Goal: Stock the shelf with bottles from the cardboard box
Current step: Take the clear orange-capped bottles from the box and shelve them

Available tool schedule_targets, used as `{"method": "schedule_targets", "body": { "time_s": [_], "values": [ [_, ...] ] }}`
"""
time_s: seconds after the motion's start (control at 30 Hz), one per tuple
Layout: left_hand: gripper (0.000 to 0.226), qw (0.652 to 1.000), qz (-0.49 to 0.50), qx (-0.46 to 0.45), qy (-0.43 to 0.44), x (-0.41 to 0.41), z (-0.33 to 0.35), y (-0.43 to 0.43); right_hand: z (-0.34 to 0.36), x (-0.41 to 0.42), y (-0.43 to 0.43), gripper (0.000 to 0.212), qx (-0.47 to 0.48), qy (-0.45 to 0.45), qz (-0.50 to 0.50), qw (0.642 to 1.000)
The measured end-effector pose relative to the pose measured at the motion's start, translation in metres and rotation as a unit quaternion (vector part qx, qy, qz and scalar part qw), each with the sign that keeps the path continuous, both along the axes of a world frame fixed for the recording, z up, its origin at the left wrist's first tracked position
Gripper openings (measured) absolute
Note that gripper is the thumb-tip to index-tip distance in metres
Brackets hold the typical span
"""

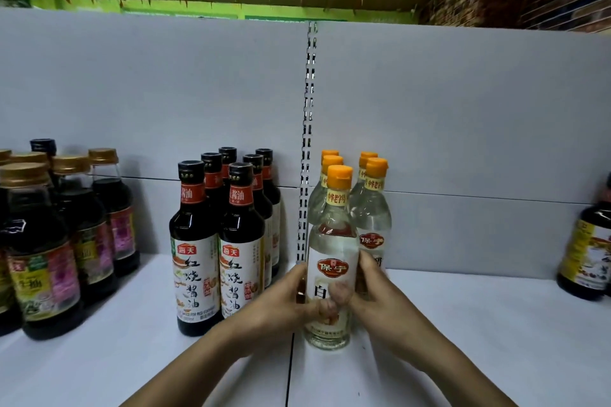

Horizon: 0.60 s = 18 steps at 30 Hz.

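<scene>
A clear vinegar bottle [332, 261] with an orange cap and white label stands upright on the white shelf [463, 324], at the front of a group of several like bottles [372, 208]. My left hand [291, 301] grips its left side, thumb across the label. My right hand [380, 294] holds its right side, fingers curled behind it. The cardboard box is out of view.
Several dark soy sauce bottles [198, 258] with white labels stand just left of the vinegar. Wider dark bottles with gold caps [43, 241] fill the far left. Another dark bottle [588, 254] sits at the right edge. A slotted upright [307, 142] splits the grey back panel.
</scene>
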<state>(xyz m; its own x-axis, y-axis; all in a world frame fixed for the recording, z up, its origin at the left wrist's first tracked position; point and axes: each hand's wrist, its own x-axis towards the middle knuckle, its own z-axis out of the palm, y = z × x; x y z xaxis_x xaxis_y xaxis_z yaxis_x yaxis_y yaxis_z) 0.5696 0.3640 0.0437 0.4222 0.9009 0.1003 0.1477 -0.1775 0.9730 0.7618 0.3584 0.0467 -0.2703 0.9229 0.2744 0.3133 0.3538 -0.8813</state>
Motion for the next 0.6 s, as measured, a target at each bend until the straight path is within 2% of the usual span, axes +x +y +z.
{"method": "schedule_targets", "body": {
  "time_s": [0.07,0.2,0.4,0.6],
  "values": [
    [0.053,0.999,0.018,0.010,0.028,-0.003,0.001,0.005,-0.003,0.000,0.005,0.065,0.006,-0.009,-0.005,1.000],
    [0.049,0.997,0.049,0.051,0.022,-0.001,-0.009,0.006,-0.009,-0.003,0.012,0.071,0.018,-0.003,-0.017,1.000],
    [0.059,0.985,0.084,0.134,0.074,-0.001,-0.025,0.010,-0.021,-0.002,0.019,0.053,-0.003,0.030,-0.028,0.999],
    [0.060,0.977,0.093,0.170,0.093,0.000,-0.030,0.013,-0.025,-0.002,0.020,0.053,0.021,0.024,-0.031,0.999]
  ]
}}
